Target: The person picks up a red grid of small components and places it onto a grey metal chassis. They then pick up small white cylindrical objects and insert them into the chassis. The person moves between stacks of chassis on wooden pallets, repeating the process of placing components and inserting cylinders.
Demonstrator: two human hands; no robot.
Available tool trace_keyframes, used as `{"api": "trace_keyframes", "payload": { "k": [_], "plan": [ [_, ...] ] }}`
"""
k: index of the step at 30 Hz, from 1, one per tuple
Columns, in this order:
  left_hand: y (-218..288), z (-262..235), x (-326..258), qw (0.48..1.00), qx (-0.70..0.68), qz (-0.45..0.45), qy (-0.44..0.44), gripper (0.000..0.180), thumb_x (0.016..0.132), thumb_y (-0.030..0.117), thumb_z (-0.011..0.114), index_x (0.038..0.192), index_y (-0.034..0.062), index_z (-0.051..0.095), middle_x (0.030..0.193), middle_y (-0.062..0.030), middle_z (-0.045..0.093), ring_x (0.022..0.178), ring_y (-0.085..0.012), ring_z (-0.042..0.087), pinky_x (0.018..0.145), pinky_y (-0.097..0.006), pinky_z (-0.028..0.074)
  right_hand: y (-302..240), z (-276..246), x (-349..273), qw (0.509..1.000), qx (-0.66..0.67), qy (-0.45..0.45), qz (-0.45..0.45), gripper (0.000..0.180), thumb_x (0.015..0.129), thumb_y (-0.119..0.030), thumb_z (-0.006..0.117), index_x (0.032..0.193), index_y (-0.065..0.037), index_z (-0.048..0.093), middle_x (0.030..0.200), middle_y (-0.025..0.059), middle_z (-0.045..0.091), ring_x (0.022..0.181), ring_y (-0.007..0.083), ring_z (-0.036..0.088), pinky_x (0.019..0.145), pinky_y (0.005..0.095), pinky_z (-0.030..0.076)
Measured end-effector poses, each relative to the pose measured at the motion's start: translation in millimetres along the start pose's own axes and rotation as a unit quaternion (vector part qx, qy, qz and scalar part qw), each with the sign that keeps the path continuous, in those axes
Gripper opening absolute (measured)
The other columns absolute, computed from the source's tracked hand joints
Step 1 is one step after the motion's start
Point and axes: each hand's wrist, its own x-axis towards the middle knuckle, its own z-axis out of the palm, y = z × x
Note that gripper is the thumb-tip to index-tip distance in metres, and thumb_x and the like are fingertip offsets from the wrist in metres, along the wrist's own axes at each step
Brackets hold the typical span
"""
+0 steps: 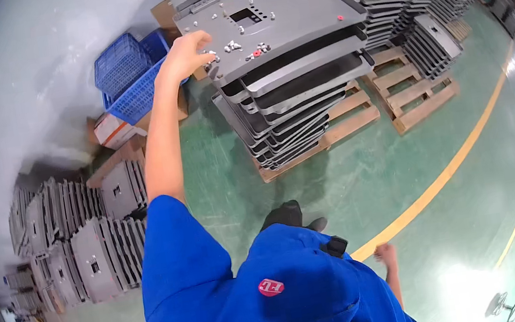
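Observation:
My left hand (187, 55) reaches over the left corner of a grey panel (301, 4), the top one of a tall stack. Its thumb and index finger are apart, and small white and dark pieces (213, 56) lie by the fingertips. More small white fittings (232, 46) sit in loose clusters along the near edge, one with a red piece (257, 54) beside it. Several fittings stand around the square cutout (245, 17). Down at my right side, away from the stack, hangs my right hand (386, 254) with curled fingers; its palm is hidden.
The stack rests on a wooden pallet (348, 121); another pallet (421, 100) with panels stands to its right. Blue plastic baskets (131, 73) and cardboard boxes are behind my left forearm. Rows of upright panels (95, 258) line the left. A yellow line (435, 191) crosses the green floor.

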Motion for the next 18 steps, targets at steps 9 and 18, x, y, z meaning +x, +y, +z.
{"api": "trace_keyframes", "payload": {
  "k": [9,18],
  "plan": [
    [-30.3,11.2,55.7,0.963,0.187,0.016,-0.193,0.06,0.054,0.016,0.071,0.107,0.0038,0.045,0.102,-0.0178,0.049,0.097,-0.0329,0.047,0.081,-0.036,0.04,-404.6,-39.8,59.1,0.916,-0.044,0.005,-0.398,0.019,0.078,-0.01,0.052,0.091,0.003,0.056,0.077,0.0076,0.059,0.068,0.0107,0.054,0.062,0.0229,0.042],
    [-12.7,2.6,72.0,0.941,0.185,-0.058,-0.277,0.061,0.048,0.016,0.075,0.098,0.0061,0.041,0.096,-0.014,0.051,0.094,-0.0302,0.048,0.081,-0.039,0.032,-625.1,5.8,23.3,0.768,-0.183,-0.026,-0.613,0.02,0.074,-0.012,0.055,0.092,-0.003,0.055,0.084,0.0104,0.057,0.076,0.0231,0.056,0.067,0.0307,0.044]
  ]
}}
